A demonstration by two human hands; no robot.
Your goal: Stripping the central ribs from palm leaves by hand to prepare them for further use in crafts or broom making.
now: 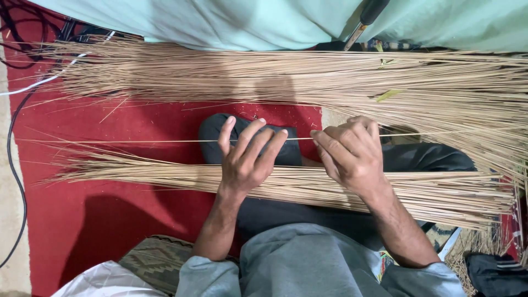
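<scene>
A thin, light, likely brittle stick (165, 141) is being pinched mid-length by right hand (352, 154) fingers, steadied by half-open left hand (245, 159), over a bundle (137, 176) across the lap.

A red carpet (110, 220) covers the floor. Along its far edge lies a wide layer of thin tan sticks (275, 77); a narrower bundle of sticks (137, 173) lies nearer. Dark cables (12, 165) run down its left edge, and a patterned cushion (157, 258) lies at the near edge.
</scene>
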